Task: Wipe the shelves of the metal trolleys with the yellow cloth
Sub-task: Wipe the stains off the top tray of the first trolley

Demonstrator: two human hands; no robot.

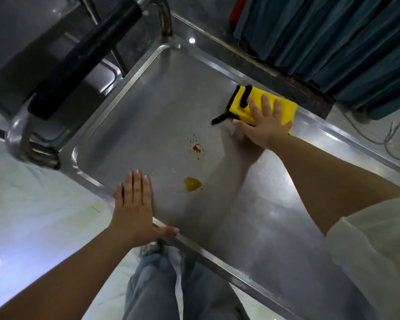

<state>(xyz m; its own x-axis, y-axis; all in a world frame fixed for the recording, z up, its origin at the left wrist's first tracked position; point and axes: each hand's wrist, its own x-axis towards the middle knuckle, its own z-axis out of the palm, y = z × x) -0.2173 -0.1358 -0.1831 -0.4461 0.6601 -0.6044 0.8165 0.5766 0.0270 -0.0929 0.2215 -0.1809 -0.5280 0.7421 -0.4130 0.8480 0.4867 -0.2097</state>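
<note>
The metal trolley's top shelf (134, 107) fills the middle of the head view, a steel tray with a raised rim. A folded yellow cloth (240, 105) with black edging lies on it near the far rim. My right hand (266, 121) presses flat on the cloth with straight fingers. My left hand (134, 204) rests flat on the shelf's near rim, fingers straight, thumb along the edge. A yellow-orange blob (192, 184) and a patch of brown specks (196, 148) mark the shelf between my hands.
The trolley's handle with a black grip (88, 58) rises at the upper left. Teal curtains (333, 42) hang beyond the far rim, with white cables (388, 139) on the floor at right. My legs in jeans (157, 285) stand at the near rim. White floor lies at left.
</note>
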